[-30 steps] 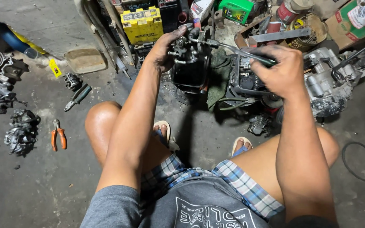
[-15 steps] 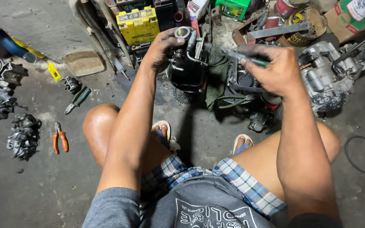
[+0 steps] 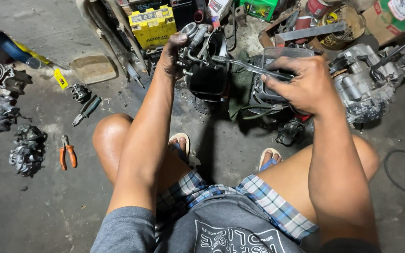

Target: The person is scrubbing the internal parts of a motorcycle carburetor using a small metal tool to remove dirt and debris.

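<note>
The left hand (image 3: 174, 54) has its grip closed around a small metal carburetor (image 3: 194, 44), held up above a black engine part (image 3: 208, 77) on the concrete floor (image 3: 48, 220). The right hand (image 3: 301, 84) pinches the handle of a slim screwdriver (image 3: 244, 65), whose tip meets the carburetor's side. The step in hand looks like loosening or adjusting a small fastener; the next move probably calls for a steady hold and a careful twist. Orange-handled pliers (image 3: 67, 152) lie well apart on the floor. A yellow battery (image 3: 154, 26) stands behind.
</note>
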